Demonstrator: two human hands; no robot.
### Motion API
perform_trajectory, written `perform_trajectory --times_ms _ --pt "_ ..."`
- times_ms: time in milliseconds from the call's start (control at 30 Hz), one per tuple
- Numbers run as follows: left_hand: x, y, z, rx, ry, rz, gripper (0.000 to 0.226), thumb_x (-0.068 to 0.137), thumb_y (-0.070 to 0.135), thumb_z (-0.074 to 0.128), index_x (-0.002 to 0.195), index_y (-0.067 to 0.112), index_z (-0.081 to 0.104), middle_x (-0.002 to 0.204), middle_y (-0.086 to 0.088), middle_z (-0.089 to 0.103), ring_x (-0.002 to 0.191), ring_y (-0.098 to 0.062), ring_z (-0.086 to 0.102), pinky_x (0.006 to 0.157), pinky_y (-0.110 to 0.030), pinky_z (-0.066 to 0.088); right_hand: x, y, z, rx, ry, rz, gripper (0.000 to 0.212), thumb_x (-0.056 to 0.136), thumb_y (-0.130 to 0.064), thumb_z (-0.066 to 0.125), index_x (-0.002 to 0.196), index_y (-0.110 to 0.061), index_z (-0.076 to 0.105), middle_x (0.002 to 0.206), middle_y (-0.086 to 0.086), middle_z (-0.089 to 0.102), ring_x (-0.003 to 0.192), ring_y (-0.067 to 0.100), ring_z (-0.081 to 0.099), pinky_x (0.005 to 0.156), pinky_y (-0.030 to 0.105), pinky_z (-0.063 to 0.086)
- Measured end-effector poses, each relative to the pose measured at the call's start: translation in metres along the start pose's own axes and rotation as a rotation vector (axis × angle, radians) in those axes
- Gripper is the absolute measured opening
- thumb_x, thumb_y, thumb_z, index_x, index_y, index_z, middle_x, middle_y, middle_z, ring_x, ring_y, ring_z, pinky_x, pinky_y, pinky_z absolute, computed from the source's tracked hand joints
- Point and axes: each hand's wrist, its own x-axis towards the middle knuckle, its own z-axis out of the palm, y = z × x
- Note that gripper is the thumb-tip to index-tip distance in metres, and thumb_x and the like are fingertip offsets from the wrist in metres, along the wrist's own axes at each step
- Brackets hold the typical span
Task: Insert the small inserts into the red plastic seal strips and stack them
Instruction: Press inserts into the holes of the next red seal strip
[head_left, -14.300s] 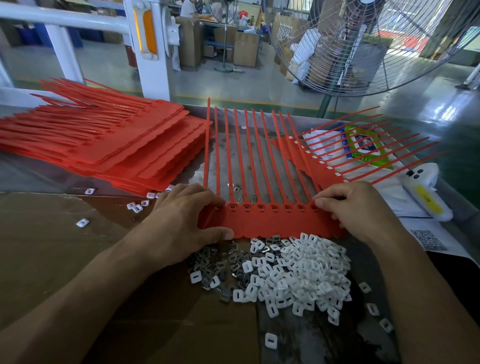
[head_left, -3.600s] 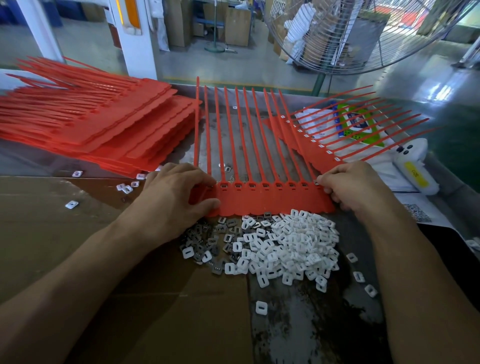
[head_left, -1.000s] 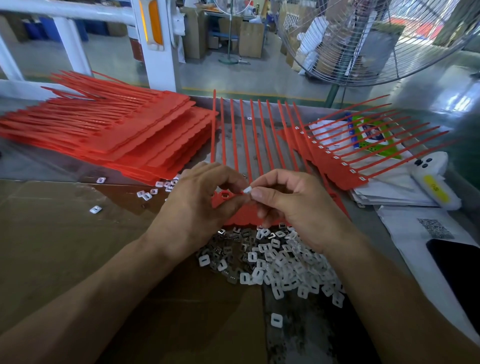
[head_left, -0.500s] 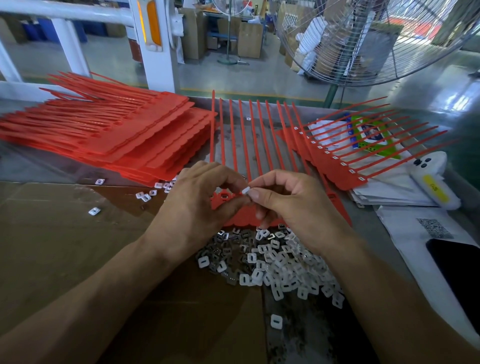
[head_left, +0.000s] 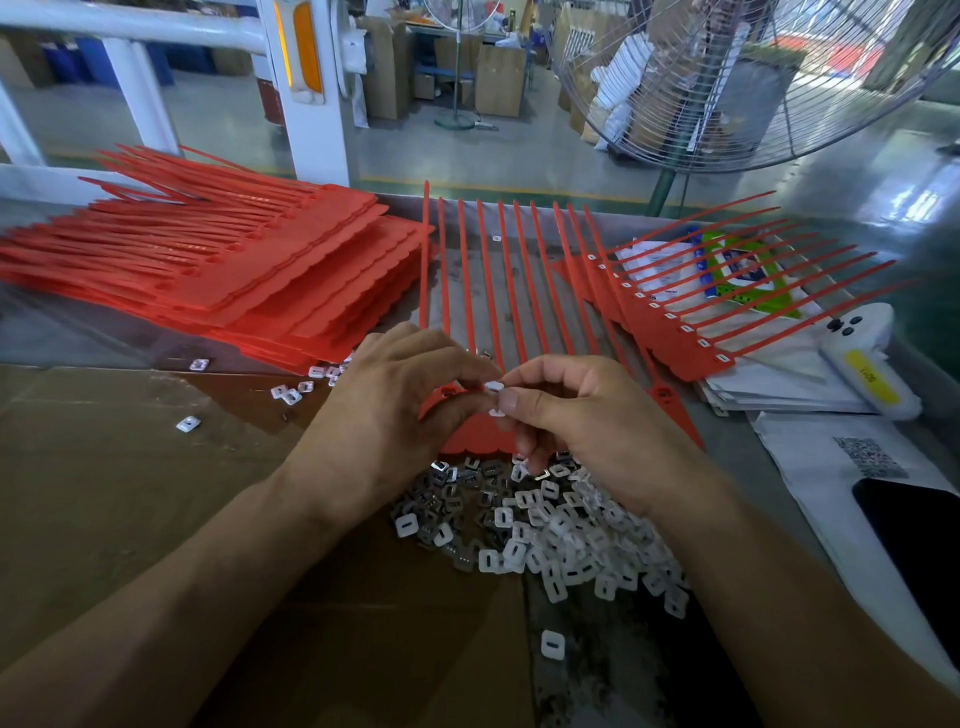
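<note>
A red seal strip sheet (head_left: 498, 291) lies flat in front of me, its tails pointing away. Above its near band, my left hand (head_left: 395, 410) and my right hand (head_left: 587, 415) meet fingertip to fingertip and both pinch a small white insert (head_left: 493, 387). Just below the hands lies a heap of white and grey inserts (head_left: 545, 525). A tall stack of red sheets (head_left: 249, 270) sits at the left. Another red sheet with white inserts along its band (head_left: 691, 317) lies at the right.
Brown cardboard (head_left: 156, 493) covers the near left of the table, with a few stray inserts (head_left: 291, 392) on it. Papers (head_left: 810, 467), a white handheld device (head_left: 867, 364) and a black phone (head_left: 914, 535) lie at the right. A big fan (head_left: 727, 78) stands behind.
Earlier both hands pressed on the ends of the sheet's band. They have since come together over its middle with one insert between the fingertips; in the last second they barely moved.
</note>
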Motion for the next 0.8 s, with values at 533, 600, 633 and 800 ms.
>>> perform_trajectory --times_ms 533,600,633,800 --pt "0.001 -0.006 -0.005 0.060 0.000 -0.011 0.023 0.090 0.033 0.071 0.108 0.020 0.077 0.101 0.010 0.070 0.097 -0.014 0.061 0.087 -0.043 0.048 -0.002 -0.001 -0.002 -0.044 0.014 -0.079 0.011 0.099 -0.018 0.067 0.098 -0.025 0.076 0.083 0.000 0.072 0.069 0.014 0.064 0.062 0.027 0.055" --pt "0.001 -0.011 -0.006 0.088 0.001 -0.092 0.020 0.091 0.034 0.070 0.106 0.023 0.077 0.100 0.012 0.069 0.097 -0.013 0.060 0.089 -0.043 0.047 0.000 0.001 -0.004 -0.086 0.113 -0.101 0.017 0.100 -0.015 0.065 0.099 -0.029 0.075 0.085 0.002 0.072 0.068 0.011 0.064 0.061 0.025 0.055" --pt "0.002 -0.015 -0.007 0.105 -0.007 -0.142 0.019 0.091 0.035 0.069 0.106 0.025 0.077 0.099 0.013 0.069 0.097 -0.012 0.060 0.090 -0.044 0.046 0.000 0.002 -0.005 -0.104 0.160 -0.107 0.019 0.100 -0.015 0.065 0.098 -0.030 0.075 0.085 0.002 0.072 0.067 0.010 0.065 0.060 0.024 0.054" --pt "0.001 -0.033 -0.012 0.197 -0.086 -0.322 0.011 0.091 0.035 0.072 0.101 0.033 0.076 0.094 0.018 0.060 0.100 -0.015 0.058 0.095 -0.044 0.044 0.002 0.006 -0.010 -0.153 0.280 -0.075 0.019 0.100 -0.018 0.066 0.095 -0.034 0.076 0.078 -0.005 0.072 0.059 0.006 0.065 0.057 0.018 0.052"
